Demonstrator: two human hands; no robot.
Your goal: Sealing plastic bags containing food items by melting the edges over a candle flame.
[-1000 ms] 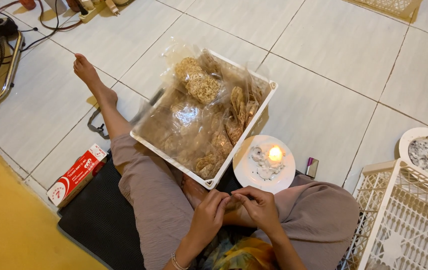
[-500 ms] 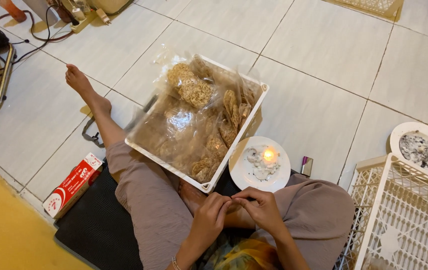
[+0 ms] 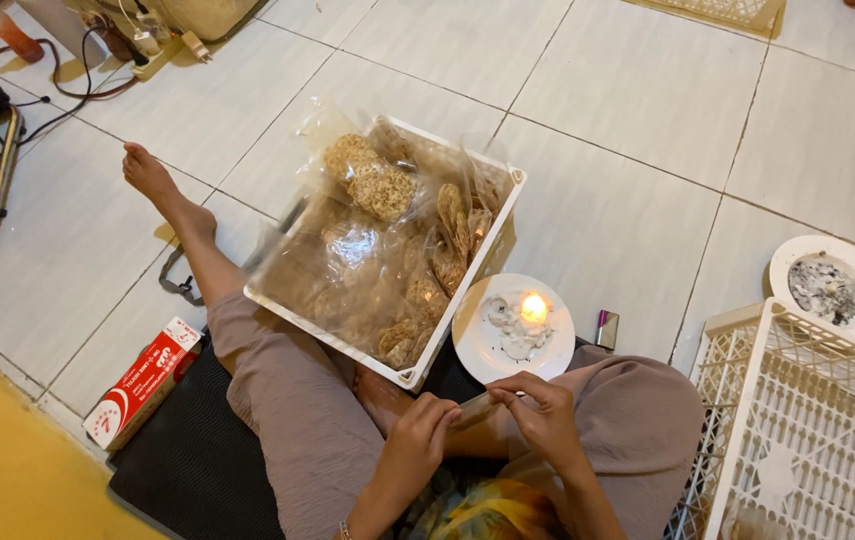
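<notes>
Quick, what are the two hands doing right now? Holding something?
Left hand: closed, fingers pinching one end of a small clear packet.
Right hand: closed, gripping the other end of that packet, just below the candle plate.

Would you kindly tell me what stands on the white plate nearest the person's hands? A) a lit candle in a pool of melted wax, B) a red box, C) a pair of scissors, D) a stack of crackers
A: the white plate just beyond the left hand and right hand carries a burning candle ringed by whitish melted wax.
</notes>
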